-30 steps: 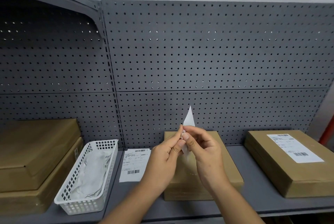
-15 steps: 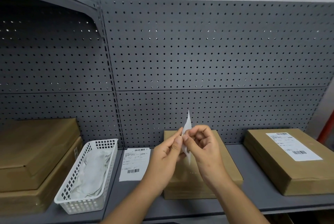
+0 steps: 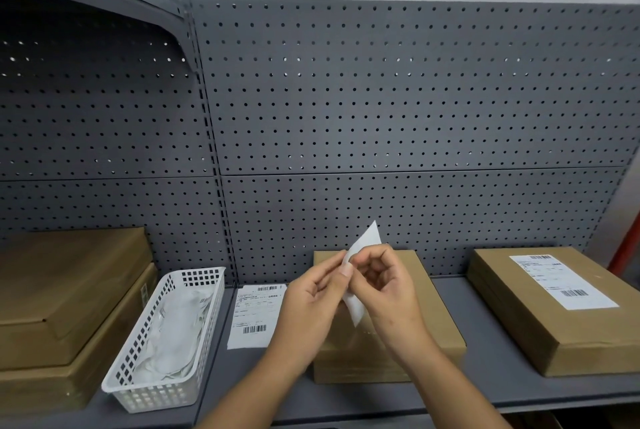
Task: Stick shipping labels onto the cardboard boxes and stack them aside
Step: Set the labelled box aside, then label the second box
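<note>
Both hands hold a white shipping label [image 3: 365, 241] upright over a plain cardboard box [image 3: 436, 321] in the middle of the shelf. My left hand [image 3: 311, 304] pinches the label's left edge between thumb and forefinger. My right hand [image 3: 388, 286] pinches it from the right with curled fingers. The label's lower end [image 3: 355, 309] hangs between the hands. A labelled cardboard box [image 3: 554, 307] lies at the right. Two stacked plain boxes [image 3: 65, 293] sit at the left.
A white plastic basket [image 3: 162, 338] with crumpled white backing papers stands left of centre. A loose printed label [image 3: 254, 314] lies flat on the grey shelf [image 3: 450, 390] beside it. Grey pegboard [image 3: 381, 117] forms the back wall. A red post [image 3: 627, 241] is at far right.
The label has turned between my fingers, showing more of its white face, and both hands have shifted slightly while still pinching it.
</note>
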`<state>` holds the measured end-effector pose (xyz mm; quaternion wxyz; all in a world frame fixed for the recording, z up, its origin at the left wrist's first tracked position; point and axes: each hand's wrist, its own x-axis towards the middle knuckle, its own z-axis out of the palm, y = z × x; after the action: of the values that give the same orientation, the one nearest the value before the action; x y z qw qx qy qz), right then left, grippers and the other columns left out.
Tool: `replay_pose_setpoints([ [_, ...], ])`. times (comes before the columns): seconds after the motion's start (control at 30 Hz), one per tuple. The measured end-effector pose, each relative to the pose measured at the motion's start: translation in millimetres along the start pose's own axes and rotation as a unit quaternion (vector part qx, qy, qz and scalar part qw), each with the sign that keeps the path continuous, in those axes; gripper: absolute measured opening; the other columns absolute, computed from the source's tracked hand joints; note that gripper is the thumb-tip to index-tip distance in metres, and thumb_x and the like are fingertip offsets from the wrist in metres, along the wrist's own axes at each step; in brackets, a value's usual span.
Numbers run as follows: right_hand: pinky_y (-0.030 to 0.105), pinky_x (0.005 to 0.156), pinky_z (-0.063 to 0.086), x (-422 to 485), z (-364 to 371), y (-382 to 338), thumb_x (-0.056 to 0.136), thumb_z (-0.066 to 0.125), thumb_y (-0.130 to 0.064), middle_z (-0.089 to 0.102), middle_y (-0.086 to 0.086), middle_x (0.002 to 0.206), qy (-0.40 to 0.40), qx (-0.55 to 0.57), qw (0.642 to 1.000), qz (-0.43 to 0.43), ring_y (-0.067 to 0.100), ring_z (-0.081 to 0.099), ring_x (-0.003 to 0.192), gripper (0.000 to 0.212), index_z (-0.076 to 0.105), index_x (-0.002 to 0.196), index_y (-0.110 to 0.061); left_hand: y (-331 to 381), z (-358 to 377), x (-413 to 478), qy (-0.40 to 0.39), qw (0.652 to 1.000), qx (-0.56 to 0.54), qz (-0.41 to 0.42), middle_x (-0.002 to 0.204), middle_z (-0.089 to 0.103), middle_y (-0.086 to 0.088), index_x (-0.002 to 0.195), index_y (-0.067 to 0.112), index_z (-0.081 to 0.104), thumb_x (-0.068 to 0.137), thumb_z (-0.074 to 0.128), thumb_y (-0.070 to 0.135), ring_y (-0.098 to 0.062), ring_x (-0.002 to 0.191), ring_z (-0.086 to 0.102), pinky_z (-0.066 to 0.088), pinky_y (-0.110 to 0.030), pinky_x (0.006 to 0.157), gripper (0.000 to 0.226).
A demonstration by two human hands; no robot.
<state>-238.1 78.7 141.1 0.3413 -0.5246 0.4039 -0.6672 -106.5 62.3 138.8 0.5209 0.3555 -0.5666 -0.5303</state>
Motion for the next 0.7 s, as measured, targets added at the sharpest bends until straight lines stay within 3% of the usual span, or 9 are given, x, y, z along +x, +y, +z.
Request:
replay_pose_setpoints([
  [0.1, 0.045, 0.081, 0.053, 0.4, -1.4, 0.4, 0.091, 0.071, 0.003, 0.069, 0.002, 0.089, -0.001, 0.000, 1.000, 0.000, 0.020, 0.063, 0.083, 0.019, 0.063, 0.092, -0.014, -2.8, 0.0, 2.3, 0.004, 1.000, 0.006, -0.011, 0.114, 0.080, 0.002, 0.129, 0.026, 0.072, 0.099, 0.064, 0.035, -0.019, 0.111, 0.075, 0.060, -0.051, 0.099, 0.033],
  [0.2, 0.048, 0.081, 0.054, -0.2, -3.1, 1.1, 0.091, 0.072, 0.005, 0.069, 0.008, 0.089, -0.001, -0.005, 1.000, 0.003, 0.026, 0.063, 0.082, 0.019, 0.061, 0.092, -0.011, -5.3, -0.6, 3.4, 0.006, 1.000, 0.012, -0.009, 0.111, 0.080, -0.002, 0.124, 0.029, 0.076, 0.106, 0.056, 0.032, -0.022, 0.111, 0.075, 0.063, -0.049, 0.092, 0.027],
  [0.37, 0.033, 0.078, 0.055, -1.2, -5.2, 3.9, 0.090, 0.070, 0.009, 0.068, 0.017, 0.091, 0.022, -0.007, 1.000, 0.008, 0.024, 0.064, 0.081, 0.019, 0.060, 0.092, -0.008, -10.4, -0.8, 6.5, 0.031, 0.999, -0.008, -0.018, 0.106, 0.080, -0.007, 0.111, 0.016, 0.076, 0.109, 0.053, 0.022, -0.028, 0.104, 0.077, 0.064, -0.041, 0.079, 0.023],
  [0.5, 0.026, 0.073, 0.056, 3.3, -14.8, 5.8, 0.089, 0.065, 0.015, 0.066, 0.008, 0.085, 0.071, 0.012, 0.997, 0.017, 0.015, 0.062, 0.077, 0.015, 0.057, 0.093, 0.003, -14.8, -4.8, 13.2, 0.056, 0.998, -0.024, -0.024, 0.107, 0.078, -0.012, 0.105, 0.006, 0.068, 0.108, 0.054, 0.026, -0.032, 0.105, 0.076, 0.064, -0.050, 0.085, 0.025],
  [0.7, 0.036, 0.077, 0.065, 10.3, -53.0, 14.5, 0.091, 0.063, 0.015, 0.057, 0.016, 0.089, 0.139, 0.037, 0.988, 0.060, 0.016, 0.067, 0.075, 0.017, 0.055, 0.091, 0.000, -12.7, -14.3, 21.4, 0.098, 0.994, -0.038, -0.009, 0.108, 0.079, -0.007, 0.106, 0.005, 0.064, 0.110, 0.048, 0.027, -0.026, 0.103, 0.076, 0.064, -0.034, 0.080, 0.027],
])
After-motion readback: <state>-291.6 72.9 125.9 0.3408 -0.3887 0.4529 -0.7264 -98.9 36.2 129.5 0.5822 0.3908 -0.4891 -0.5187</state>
